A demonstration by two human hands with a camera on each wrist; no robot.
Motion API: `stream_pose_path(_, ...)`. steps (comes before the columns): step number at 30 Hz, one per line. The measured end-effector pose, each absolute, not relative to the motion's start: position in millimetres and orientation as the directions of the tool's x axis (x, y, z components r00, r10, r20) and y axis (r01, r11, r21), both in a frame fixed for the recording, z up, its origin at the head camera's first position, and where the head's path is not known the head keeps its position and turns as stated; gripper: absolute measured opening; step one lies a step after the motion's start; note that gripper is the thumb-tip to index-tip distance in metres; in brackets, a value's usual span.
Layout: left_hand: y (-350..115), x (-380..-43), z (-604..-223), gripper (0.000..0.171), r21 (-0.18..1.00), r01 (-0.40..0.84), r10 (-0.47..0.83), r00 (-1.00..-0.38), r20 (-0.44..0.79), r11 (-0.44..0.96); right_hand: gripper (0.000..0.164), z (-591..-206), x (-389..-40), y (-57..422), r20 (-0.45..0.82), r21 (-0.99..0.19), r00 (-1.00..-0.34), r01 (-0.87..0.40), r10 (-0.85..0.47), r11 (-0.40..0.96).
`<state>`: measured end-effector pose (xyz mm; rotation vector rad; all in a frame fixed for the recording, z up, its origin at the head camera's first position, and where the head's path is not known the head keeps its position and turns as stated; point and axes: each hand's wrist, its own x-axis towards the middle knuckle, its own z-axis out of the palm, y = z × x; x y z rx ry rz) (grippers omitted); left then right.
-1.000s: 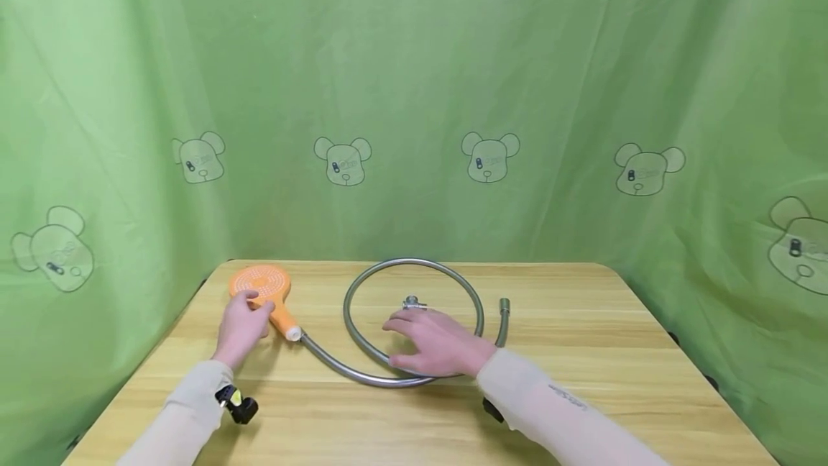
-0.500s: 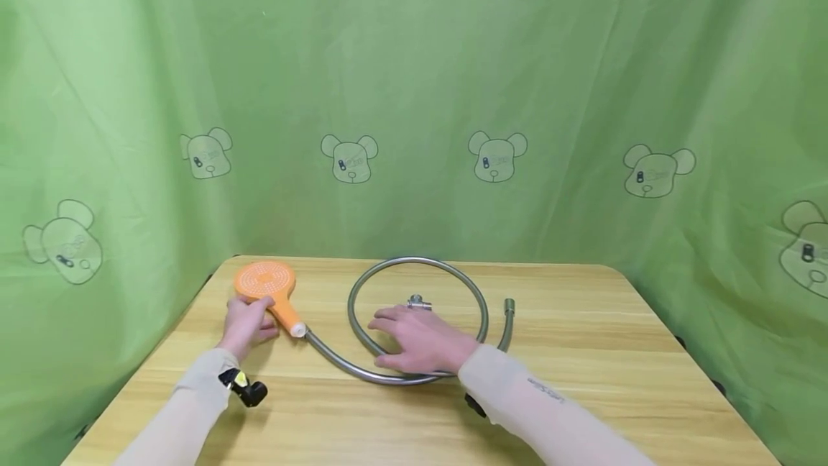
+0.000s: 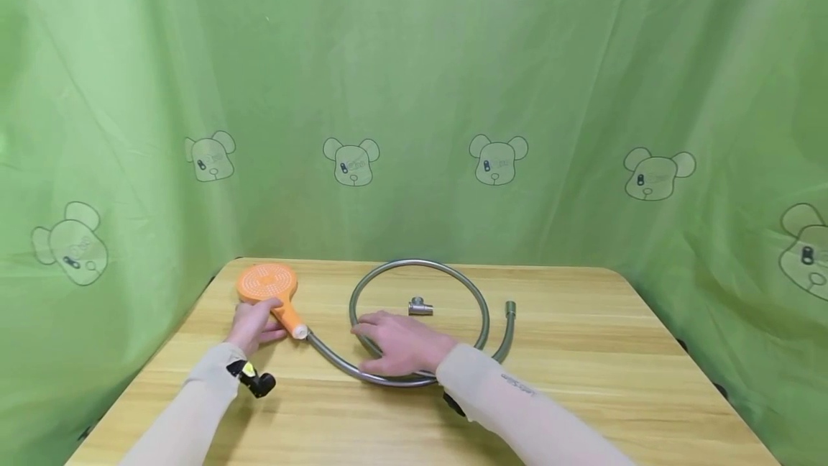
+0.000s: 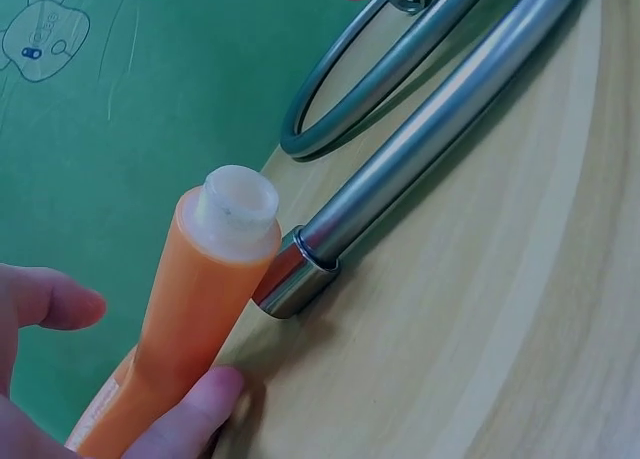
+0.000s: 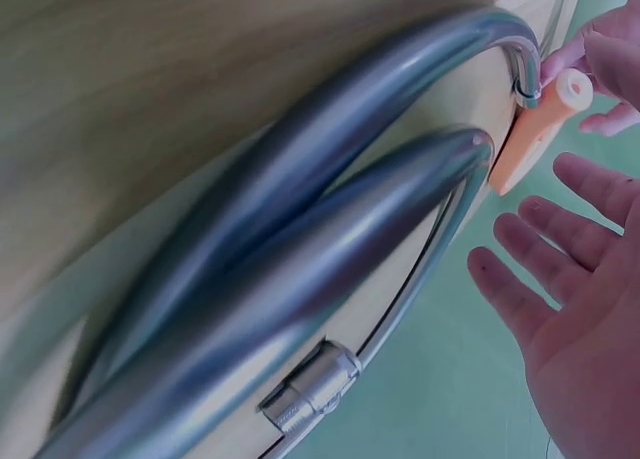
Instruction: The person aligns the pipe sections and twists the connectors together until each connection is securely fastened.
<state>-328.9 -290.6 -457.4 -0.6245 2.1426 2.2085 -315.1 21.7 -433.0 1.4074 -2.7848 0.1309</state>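
Note:
An orange shower head (image 3: 267, 282) lies face up at the table's left, its white threaded handle end (image 4: 240, 197) showing. Around the neck of its handle, my left hand (image 3: 254, 326) spreads its fingers; one fingertip overlaps the handle's side in the left wrist view, another stands apart from it. Just beside the handle lies the metal end (image 4: 297, 276) of a grey shower hose (image 3: 336, 362), unjoined to it. My right hand (image 3: 401, 344) hovers over the front of the coiled hose with loosely spread fingers, nothing in its grasp.
Inside the hose loop sits a small chrome T-shaped fitting (image 3: 420, 306). The hose's other end (image 3: 510, 309) points toward the back, right of the loop. A wooden table (image 3: 614, 365) carries everything, with a green bear-print curtain (image 3: 414, 92) close around it.
My left hand has slid from the spray face toward the handle. My right hand has moved left over the hose, uncovering the chrome fitting. The shower head and hose stay in place.

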Motion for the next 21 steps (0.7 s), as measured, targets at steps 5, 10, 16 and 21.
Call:
stream_pose_path(5,-289,-330,-456,0.068,0.96,-0.268,-0.263,-0.923,-0.279,-0.077,0.076,-436,-317,12,0.024,-0.082,-0.604,-0.795,-0.797,0.6)
stream_pose_path(10,-288,-333,-457,0.066,0.962,-0.258,-0.269,-0.924,-0.273,-0.092,0.08,-439,-321,1,0.003,-0.082,-0.613,-0.787,-0.79,0.611)
stream_pose_path(16,-288,-335,-458,0.068,0.961,-0.259,-0.268,-0.923,-0.276,-0.096,0.083,-445,-324,-11,0.0,-0.054,-0.595,-0.802,-0.804,0.594)
stream_pose_path(21,-287,-335,-457,0.071,0.959,-0.259,-0.261,-0.923,-0.282,-0.118,0.085,-449,-324,-20,-0.013,-0.033,-0.6,-0.8,-0.8,0.6)
